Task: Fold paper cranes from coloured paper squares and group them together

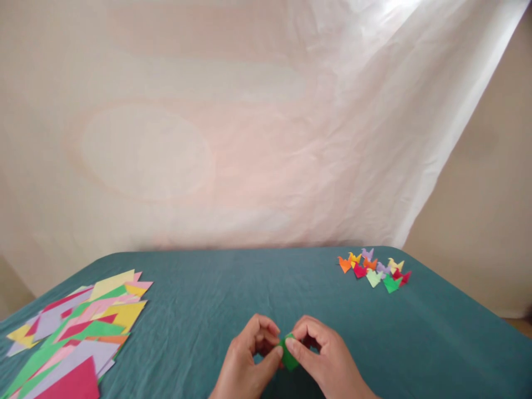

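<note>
A small folded piece of green paper (pixel 290 357) is held up between my two hands, low in the middle of the head view. My left hand (pixel 253 354) pinches its left edge with thumb and fingertips. From the other side, the thumb of my right hand (pixel 322 352) presses on the paper's upper right, with the fingers curled behind it. Parts of the paper are hidden by the fingertips, so its full folded shape does not show.
Many-coloured paper sheets (pixel 78 332) lie spread and overlapping at the left of the dark green tablecloth (pixel 199 310). At the back right stand several small folded paper birds (pixel 373 277) in mixed colours. A pale cloth (pixel 249 138) hangs behind the table.
</note>
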Tool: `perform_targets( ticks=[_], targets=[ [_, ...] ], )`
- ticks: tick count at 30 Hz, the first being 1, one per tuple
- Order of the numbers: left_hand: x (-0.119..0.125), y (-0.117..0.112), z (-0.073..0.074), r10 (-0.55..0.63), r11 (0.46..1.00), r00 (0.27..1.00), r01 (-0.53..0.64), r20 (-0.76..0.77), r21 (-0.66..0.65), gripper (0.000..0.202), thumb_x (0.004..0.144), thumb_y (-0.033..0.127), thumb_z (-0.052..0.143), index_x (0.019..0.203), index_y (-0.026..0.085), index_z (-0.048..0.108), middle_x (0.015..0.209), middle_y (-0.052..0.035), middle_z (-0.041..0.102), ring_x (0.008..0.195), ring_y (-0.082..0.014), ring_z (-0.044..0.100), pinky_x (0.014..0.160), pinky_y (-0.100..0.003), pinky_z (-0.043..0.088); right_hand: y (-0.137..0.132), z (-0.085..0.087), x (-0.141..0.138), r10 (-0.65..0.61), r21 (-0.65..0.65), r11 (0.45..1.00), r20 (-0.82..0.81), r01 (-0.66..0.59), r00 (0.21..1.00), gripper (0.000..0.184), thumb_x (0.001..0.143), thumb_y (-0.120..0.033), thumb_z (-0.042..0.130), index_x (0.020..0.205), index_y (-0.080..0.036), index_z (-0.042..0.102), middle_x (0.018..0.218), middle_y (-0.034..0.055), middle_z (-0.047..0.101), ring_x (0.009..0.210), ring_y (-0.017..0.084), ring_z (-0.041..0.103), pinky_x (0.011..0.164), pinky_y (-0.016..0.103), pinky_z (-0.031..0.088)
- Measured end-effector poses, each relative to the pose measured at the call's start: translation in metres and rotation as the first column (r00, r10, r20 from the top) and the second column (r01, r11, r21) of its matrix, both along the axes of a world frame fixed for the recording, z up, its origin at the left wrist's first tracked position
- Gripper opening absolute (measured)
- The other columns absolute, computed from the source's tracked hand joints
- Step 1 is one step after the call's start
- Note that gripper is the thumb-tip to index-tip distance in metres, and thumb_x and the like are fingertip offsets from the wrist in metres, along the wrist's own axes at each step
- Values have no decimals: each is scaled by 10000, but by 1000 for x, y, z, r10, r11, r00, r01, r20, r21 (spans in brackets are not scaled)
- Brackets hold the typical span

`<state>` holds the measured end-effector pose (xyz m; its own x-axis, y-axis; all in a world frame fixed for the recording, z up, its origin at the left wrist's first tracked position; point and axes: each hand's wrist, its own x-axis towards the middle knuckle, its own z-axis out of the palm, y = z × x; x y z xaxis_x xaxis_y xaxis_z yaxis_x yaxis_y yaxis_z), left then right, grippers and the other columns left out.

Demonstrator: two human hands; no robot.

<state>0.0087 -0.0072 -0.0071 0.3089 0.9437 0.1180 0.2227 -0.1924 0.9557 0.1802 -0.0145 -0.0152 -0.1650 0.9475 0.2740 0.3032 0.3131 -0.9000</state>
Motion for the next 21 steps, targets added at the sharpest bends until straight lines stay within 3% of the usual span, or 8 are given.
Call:
perform_targets(
  ticks=[2,5,7,11,17,21],
  targets=[
    [-1,2,-3,-39,999,997,38,-61,-15,176,780,272,602,919,163,614,667,13,608,637,-133,576,604,-210,428,1,-2,-1,13,13,1000,11,-13,1000,221,838,-322,568,677,-171,569,683,-3,547,634,132,518,600,225,402],
    [-1,4,-7,-40,999,966,43,-257,6,241,776,349,603,661,142,649,626,-7,593,618,-133,534,575,-207,382,1,-4,-4,29,17,999,41,-29,999,179,824,-303,586,702,-172,587,697,0,563,650,135,527,604,223,402],
    [-1,4,-8,-17,999,946,28,-324,30,291,785,349,576,589,142,634,596,-1,573,601,-127,504,563,-204,354,1,-4,-4,20,2,1000,67,-20,998,169,824,-303,589,717,-173,592,696,-1,567,645,134,525,601,222,398],
    [2,2,-8,-24,999,939,34,-343,21,180,733,236,568,583,146,612,564,34,512,570,-102,436,540,-193,304,-1,-5,-3,26,21,999,103,-29,994,247,883,-331,511,697,-177,564,669,-9,540,636,130,512,609,221,387],
    [4,1,-11,-59,993,950,26,-306,-111,112,654,175,556,551,155,516,528,65,441,531,-85,393,497,-186,262,0,-10,-3,31,52,998,102,-36,994,314,940,-353,406,702,-185,525,677,-11,529,655,129,512,630,218,391],
    [1,3,-15,3,994,958,-34,-288,-103,157,661,199,566,533,166,481,508,59,474,525,-88,414,487,-184,272,3,-12,-4,58,-3,998,125,-58,991,206,890,-325,501,755,-190,579,705,-12,578,670,133,533,629,213,402]
  ],
)
